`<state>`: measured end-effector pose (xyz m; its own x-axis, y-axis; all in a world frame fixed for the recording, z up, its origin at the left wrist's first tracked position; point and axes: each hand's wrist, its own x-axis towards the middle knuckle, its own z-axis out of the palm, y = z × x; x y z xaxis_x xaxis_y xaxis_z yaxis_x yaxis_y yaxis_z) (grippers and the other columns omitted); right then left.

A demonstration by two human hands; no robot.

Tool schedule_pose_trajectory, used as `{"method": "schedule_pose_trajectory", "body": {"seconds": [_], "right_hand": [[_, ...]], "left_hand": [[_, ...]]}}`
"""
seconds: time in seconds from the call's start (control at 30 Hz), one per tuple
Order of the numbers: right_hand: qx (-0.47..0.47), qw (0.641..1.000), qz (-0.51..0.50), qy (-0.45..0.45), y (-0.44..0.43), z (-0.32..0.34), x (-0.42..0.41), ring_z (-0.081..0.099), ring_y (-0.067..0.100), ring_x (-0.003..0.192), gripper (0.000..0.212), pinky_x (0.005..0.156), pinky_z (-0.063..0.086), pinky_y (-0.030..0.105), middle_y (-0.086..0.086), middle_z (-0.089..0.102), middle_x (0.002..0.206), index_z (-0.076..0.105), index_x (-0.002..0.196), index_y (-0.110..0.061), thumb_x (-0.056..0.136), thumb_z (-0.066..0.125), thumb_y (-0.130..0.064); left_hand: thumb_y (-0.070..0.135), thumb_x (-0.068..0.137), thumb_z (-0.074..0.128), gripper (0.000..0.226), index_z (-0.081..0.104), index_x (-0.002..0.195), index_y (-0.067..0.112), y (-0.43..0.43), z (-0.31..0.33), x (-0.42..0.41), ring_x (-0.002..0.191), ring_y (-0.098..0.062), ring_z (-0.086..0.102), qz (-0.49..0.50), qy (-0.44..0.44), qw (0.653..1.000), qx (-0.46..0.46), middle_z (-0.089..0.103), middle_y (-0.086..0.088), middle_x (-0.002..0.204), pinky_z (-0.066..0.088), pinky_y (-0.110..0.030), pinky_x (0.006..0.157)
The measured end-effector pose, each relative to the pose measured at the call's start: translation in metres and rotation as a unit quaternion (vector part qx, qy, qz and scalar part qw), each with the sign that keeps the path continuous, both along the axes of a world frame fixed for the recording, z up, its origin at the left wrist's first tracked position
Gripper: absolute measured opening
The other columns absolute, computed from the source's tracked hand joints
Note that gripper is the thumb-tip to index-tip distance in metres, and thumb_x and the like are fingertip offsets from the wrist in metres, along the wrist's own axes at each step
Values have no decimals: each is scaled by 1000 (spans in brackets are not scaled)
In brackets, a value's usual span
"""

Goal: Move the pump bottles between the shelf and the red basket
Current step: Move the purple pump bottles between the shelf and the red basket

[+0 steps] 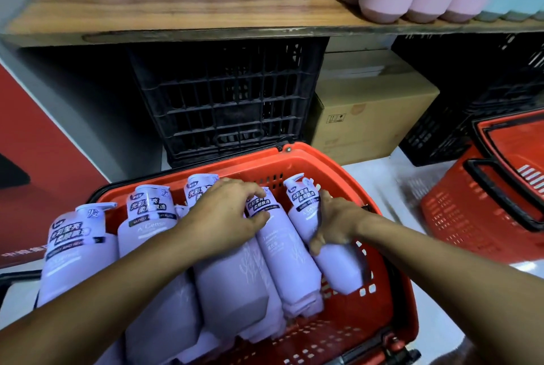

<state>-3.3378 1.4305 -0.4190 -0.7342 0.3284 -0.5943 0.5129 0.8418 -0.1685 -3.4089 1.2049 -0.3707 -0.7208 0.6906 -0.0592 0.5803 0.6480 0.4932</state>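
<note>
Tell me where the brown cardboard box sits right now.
In the head view, the brown cardboard box sits right of centre on the floor under the wooden shelf, between two black plastic crates, just behind the red plastic basket.

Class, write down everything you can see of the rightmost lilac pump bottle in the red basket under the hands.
The rightmost bottle is matte lilac, plastic by its look, with a white pump head and a white collar label printed in black characters. It leans tilted, pump toward the far rim of the red basket, base low by the right wall. The right hand grips its upper body; a neighbouring bottle lies close beside it.
</note>
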Motion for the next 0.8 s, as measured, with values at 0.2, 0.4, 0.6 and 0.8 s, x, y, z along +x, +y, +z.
{"method": "schedule_pose_trajectory", "body": {"seconds": [0.2,0.4,0.6,0.8], "right_hand": [[-105,994,-32,-22,12,-27,0,54,28,124,123,99,51,37,8,53,136,15,152,-7,61,95,-31],[-161,984,-46,-57,12,-49,-8,49,33,137,115,112,46,48,10,48,151,25,154,-11,63,96,-16],[-133,985,-3,-111,7,-30,-17,53,32,135,96,113,45,45,9,55,149,43,149,-5,70,95,-21],[75,985,141,66,-25,58,-38,67,26,101,37,75,44,26,7,71,99,73,99,-13,85,75,-47]], "left_hand": [[40,91,64,39,62,127,26,-10,-8,-5,122,-15,46,-26,58,998,2,62,4,117,34,-26,106],[38,91,63,39,64,127,26,-12,-14,-2,130,-12,36,-57,94,994,1,64,6,117,28,-24,106],[38,90,64,38,65,126,26,-15,-15,-7,131,-11,37,-60,96,993,23,63,8,118,25,-19,108],[32,87,67,33,69,118,24,-35,7,-24,121,-19,50,-61,142,988,4,66,3,113,39,-32,105]]}}
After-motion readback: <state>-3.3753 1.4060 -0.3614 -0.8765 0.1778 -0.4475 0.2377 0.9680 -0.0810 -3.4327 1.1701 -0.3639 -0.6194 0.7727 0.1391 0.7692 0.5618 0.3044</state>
